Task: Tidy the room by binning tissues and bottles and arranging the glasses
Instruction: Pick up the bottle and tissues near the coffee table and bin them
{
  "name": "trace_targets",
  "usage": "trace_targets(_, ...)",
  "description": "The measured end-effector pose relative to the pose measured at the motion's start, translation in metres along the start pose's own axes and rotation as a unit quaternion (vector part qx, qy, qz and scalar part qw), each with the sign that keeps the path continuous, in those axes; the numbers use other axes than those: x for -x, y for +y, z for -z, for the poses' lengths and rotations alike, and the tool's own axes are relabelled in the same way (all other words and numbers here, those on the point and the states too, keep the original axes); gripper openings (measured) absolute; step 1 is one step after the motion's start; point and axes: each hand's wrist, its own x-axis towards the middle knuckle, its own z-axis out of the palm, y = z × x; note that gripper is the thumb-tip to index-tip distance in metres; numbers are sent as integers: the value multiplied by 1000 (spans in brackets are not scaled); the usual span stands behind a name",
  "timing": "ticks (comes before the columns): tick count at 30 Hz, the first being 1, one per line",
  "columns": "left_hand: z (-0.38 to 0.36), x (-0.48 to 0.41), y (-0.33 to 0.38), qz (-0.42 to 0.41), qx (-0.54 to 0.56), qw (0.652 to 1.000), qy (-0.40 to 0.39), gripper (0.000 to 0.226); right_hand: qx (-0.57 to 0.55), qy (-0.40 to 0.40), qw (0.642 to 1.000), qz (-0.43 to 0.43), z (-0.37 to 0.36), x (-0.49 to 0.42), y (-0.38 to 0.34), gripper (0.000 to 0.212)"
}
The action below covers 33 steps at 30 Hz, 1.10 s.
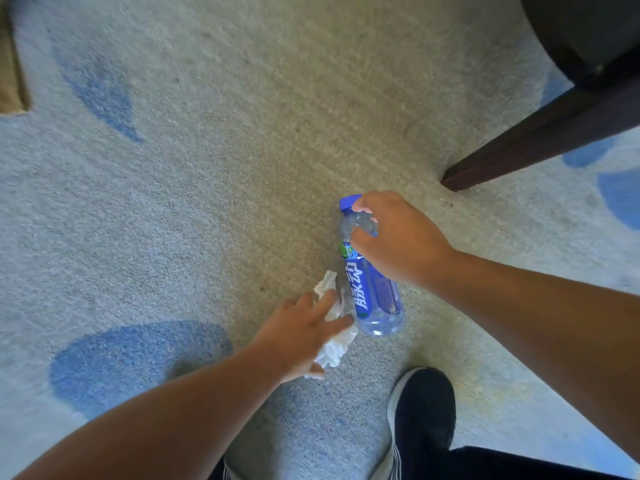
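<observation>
A clear plastic bottle (pixel 372 296) with a blue cap and blue label lies on the carpet, cap pointing away from me. My right hand (pixel 398 237) curls round its neck just below the cap. A crumpled white tissue (pixel 334 344) lies on the carpet right beside the bottle's left side. My left hand (pixel 304 336) reaches over the tissue with fingers stretched out on top of it, covering its middle; whether the thumb grips underneath is hidden.
Grey carpet (pixel 242 150) with blue patches covers the floor. A dark wooden furniture leg (pixel 533 136) slants in from the upper right, under a dark seat (pixel 588 26). My dark shoe (pixel 422 420) stands at the bottom right. A tan edge (pixel 12 81) shows at far left.
</observation>
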Motion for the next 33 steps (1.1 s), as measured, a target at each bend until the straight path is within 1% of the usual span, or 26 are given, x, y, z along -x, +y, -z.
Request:
trace_targets(2,-3,-2,3,1,-17,1000,2,88,2,1,1000,-2,1,1,2,40)
trace_targets(4,-4,-3,4,9,-22,1000,-4,70,3,3,1000,-2,2,1,3,40)
trace_targets(5,-4,-4,4,9,-26,1000,-1,65,2,1,1000,-3,2,2,3,40)
trace_targets(7,-2,-4,0,9,-38,999,-8,64,3,-3,1000,-4,1,3,4,40)
trace_targets(9,-8,-4,-5,-4,-35,999,14,60,5,-5,1000,-1,1,4,4,41)
trace_targets(11,-9,-3,-10,-11,-24,999,33,50,6,-6,1000,-1,1,4,4,40)
trace_targets(13,-3,-2,-15,3,22,998,61,43,5,-6,1000,-4,1,3,4,41)
trace_targets(15,7,-3,-22,30,84,992,87,39,4,-5,1000,-6,1,2,5,43)
trace_targets(18,29,-3,-36,77,128,980,131,39,8,-8,1000,-20,-2,2,9,51)
trace_targets(20,45,-3,-45,104,172,969,145,42,9,-10,999,-38,-5,2,13,58)
trace_targets(24,64,-1,-60,130,224,951,172,46,-17,-31,995,-92,-11,0,20,71)
trace_targets(27,69,1,-65,163,216,948,166,35,-40,-60,987,-142,-18,0,26,81)
trace_targets(30,72,3,-66,192,232,938,172,20,-43,-83,983,-159,-28,-1,30,81)
trace_targets(33,74,5,-66,190,238,935,182,16,-53,-98,979,-172,-34,-2,31,84)
